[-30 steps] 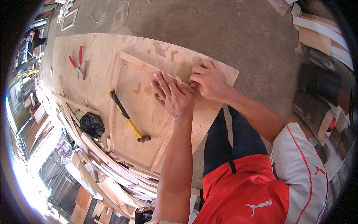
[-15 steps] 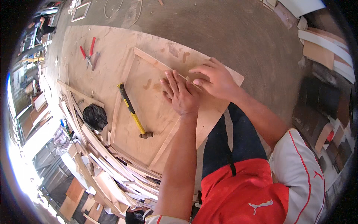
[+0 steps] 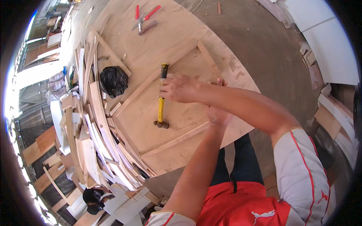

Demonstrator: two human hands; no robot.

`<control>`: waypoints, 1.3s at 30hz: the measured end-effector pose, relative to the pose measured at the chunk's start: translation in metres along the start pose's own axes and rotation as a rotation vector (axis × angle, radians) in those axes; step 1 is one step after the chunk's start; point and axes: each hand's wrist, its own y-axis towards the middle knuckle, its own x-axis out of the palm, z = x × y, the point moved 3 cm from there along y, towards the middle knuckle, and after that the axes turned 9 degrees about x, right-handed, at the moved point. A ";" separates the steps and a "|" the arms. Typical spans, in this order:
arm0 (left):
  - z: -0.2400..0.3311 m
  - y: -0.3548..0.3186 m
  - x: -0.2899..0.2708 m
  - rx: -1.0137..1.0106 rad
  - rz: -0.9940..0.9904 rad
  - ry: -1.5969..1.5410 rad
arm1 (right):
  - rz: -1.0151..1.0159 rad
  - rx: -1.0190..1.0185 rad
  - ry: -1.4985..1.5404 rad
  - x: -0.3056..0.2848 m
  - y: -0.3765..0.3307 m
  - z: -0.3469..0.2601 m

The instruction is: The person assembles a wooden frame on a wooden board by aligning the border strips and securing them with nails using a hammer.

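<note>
My right hand point(image 3: 180, 89) reaches leftward across my left arm, its fingers closed round the handle of a hammer point(image 3: 161, 109). The hammer has a yellow and black handle and a brownish metal head, with the head end toward me. Beneath my right forearm, my left hand point(image 3: 220, 115) is at the wooden frame's right side. Its fingers are mostly hidden, with only some fingertips showing beyond the forearm. The frame of thin wooden strips point(image 3: 175, 140) lies on a large plywood sheet point(image 3: 181, 24).
Red-handled pliers point(image 3: 146, 16) lie at the far side of the plywood beside a brown-handled tool point(image 3: 148, 28). A black plastic bag point(image 3: 114, 81) sits left of the frame. Many loose wood strips point(image 3: 98, 113) are heaped along the left edge. White panels point(image 3: 328, 41) stand at the far right.
My right hand has left the frame strip and crossed leftward to take hold of the hammer handle. My left hand stays at the strip. The view has shifted, so the plywood appears turned.
</note>
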 end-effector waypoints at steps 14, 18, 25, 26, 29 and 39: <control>-0.009 0.002 -0.018 -0.022 0.009 -1.177 | -0.375 0.256 0.037 -0.052 -0.017 0.029; -0.008 0.001 -0.011 -0.157 0.146 -1.140 | -0.118 0.852 0.353 -0.129 -0.121 0.065; -0.004 0.004 -0.016 -0.189 0.218 -1.071 | 0.067 1.464 0.410 -0.165 -0.328 0.002; -0.003 0.003 -0.015 -0.173 0.239 -1.073 | 0.060 1.525 0.439 -0.160 -0.347 -0.015; -0.003 0.003 -0.016 -0.166 0.223 -1.116 | 0.168 1.515 0.512 -0.139 -0.378 -0.056; -0.005 0.005 -0.013 -0.172 0.287 -1.066 | 0.134 1.596 0.448 -0.131 -0.394 -0.057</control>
